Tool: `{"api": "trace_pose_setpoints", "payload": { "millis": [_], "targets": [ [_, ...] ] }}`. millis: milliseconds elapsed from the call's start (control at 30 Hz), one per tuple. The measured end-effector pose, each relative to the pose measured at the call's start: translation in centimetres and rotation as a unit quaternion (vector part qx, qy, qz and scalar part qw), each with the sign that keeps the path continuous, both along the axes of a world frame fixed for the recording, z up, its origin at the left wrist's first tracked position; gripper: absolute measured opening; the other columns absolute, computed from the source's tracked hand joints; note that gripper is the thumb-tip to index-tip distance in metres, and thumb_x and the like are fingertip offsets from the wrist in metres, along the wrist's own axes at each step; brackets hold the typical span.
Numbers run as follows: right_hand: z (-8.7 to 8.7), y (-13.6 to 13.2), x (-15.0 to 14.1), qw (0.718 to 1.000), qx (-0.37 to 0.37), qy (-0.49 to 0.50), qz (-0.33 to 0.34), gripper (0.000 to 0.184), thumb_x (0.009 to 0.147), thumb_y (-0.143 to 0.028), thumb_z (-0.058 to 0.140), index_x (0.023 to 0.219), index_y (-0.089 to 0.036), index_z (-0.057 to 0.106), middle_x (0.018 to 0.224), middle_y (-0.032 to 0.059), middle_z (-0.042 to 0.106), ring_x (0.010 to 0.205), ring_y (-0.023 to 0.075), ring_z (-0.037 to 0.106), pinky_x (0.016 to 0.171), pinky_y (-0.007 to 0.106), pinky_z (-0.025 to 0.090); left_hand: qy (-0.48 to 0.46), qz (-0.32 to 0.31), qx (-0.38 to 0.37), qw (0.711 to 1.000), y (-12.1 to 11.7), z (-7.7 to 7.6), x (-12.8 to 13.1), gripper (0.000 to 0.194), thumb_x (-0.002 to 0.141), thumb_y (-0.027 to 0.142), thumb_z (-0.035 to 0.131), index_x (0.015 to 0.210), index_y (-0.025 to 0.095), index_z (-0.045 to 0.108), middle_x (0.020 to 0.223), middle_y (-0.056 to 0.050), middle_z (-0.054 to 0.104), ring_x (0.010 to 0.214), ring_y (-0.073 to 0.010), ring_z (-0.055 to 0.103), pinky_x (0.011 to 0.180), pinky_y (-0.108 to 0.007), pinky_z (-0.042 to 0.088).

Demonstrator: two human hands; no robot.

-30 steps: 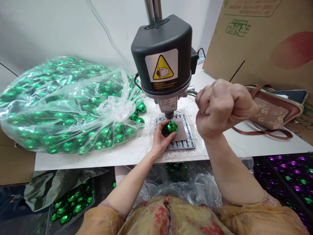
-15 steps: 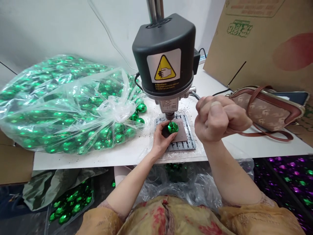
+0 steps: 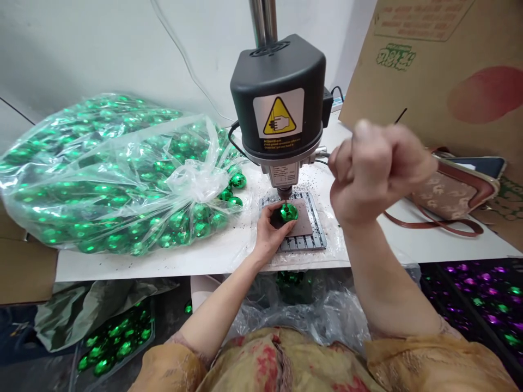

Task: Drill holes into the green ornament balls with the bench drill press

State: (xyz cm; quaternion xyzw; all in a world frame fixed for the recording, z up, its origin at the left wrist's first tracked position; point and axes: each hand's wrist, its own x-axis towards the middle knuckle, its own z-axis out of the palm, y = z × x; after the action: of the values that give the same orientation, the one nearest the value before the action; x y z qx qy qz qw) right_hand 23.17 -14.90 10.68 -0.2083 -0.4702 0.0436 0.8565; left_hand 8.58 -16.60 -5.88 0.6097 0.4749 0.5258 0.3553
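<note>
My left hand pinches a shiny green faceted ball between thumb and fingers. The ball rests on a brownish pad over the slotted metal base of a bench drill press. Directly above the ball is the drill chuck, its thin bit at the ball's top; whether it has entered the ball I cannot tell. To the right, my right hand, blurred, is closed in a fist around the end of the drill press lever. The fist hides the lever's grip.
A tied clear bag of green balls fills the table's left side, with a few loose balls beside it. At right are a handbag and a large carton. Below the table, a tub holds more green balls.
My right hand has risen and moved slightly right, and is more blurred. The motor housing appears slightly smaller and shifted right. My left hand and the ball stay in place.
</note>
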Motion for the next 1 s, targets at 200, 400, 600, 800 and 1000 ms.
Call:
{"api": "trace_pose_setpoints", "payload": {
  "millis": [200, 400, 600, 800, 1000],
  "targets": [
    [4.4, 0.7, 0.2, 0.992, -0.092, -0.008, 0.087, 0.045, 0.090, -0.021, 0.063, 0.060, -0.024, 0.030, 0.051, -0.0066, 0.033, 0.043, 0.0054, 0.028, 0.046, 0.028, 0.025, 0.151, -0.044, 0.199, 0.967, -6.5, 0.5, -1.0, 0.042, 0.081, 0.036, 0.084, 0.114, 0.023, 0.062, 0.111, -0.010, 0.070, 0.102, -0.0248, 0.070, 0.086, -0.039, 0.058],
    [3.6, 0.6, 0.1, 0.997, -0.056, -0.010, 0.060, 0.041, 0.093, -0.025, 0.062, 0.062, -0.024, 0.035, 0.051, -0.0064, 0.037, 0.045, 0.0065, 0.031, 0.049, 0.029, 0.028, 0.314, -0.226, 0.313, 0.868, -10.4, -0.8, -3.9, 0.049, 0.087, 0.060, 0.077, 0.122, 0.028, 0.063, 0.116, -0.011, 0.073, 0.101, -0.0276, 0.069, 0.085, -0.044, 0.059],
    [3.5, 0.7, 0.0, 0.998, -0.044, -0.008, 0.050, 0.038, 0.094, -0.028, 0.061, 0.064, -0.023, 0.037, 0.051, -0.0080, 0.039, 0.043, 0.0043, 0.034, 0.048, 0.026, 0.028, 0.316, 0.084, 0.102, 0.940, 1.7, 2.8, -9.7, 0.012, 0.097, 0.019, 0.065, 0.107, 0.024, 0.070, 0.105, -0.011, 0.068, 0.113, -0.0313, 0.063, 0.107, -0.053, 0.051],
    [3.4, 0.5, -0.2, 0.997, -0.054, 0.005, 0.047, 0.041, 0.094, -0.026, 0.061, 0.064, -0.021, 0.034, 0.050, -0.0084, 0.039, 0.046, 0.0009, 0.034, 0.052, 0.024, 0.028, 0.337, 0.123, 0.015, 0.933, 8.0, 3.3, -12.5, 0.040, 0.065, 0.006, 0.091, 0.072, 0.022, 0.055, 0.067, 0.002, 0.043, 0.099, -0.0356, 0.064, 0.101, -0.060, 0.051],
    [3.3, 0.2, -0.1, 0.997, -0.065, -0.010, 0.045, 0.043, 0.094, -0.031, 0.059, 0.062, -0.020, 0.033, 0.054, -0.0075, 0.036, 0.050, -0.0007, 0.037, 0.056, 0.024, 0.030, 0.204, 0.113, 0.025, 0.972, 5.7, 3.8, -10.9, 0.051, 0.068, 0.018, 0.088, 0.113, 0.021, 0.066, 0.101, -0.007, 0.069, 0.097, -0.0275, 0.069, 0.092, -0.045, 0.058]
  ]
}}
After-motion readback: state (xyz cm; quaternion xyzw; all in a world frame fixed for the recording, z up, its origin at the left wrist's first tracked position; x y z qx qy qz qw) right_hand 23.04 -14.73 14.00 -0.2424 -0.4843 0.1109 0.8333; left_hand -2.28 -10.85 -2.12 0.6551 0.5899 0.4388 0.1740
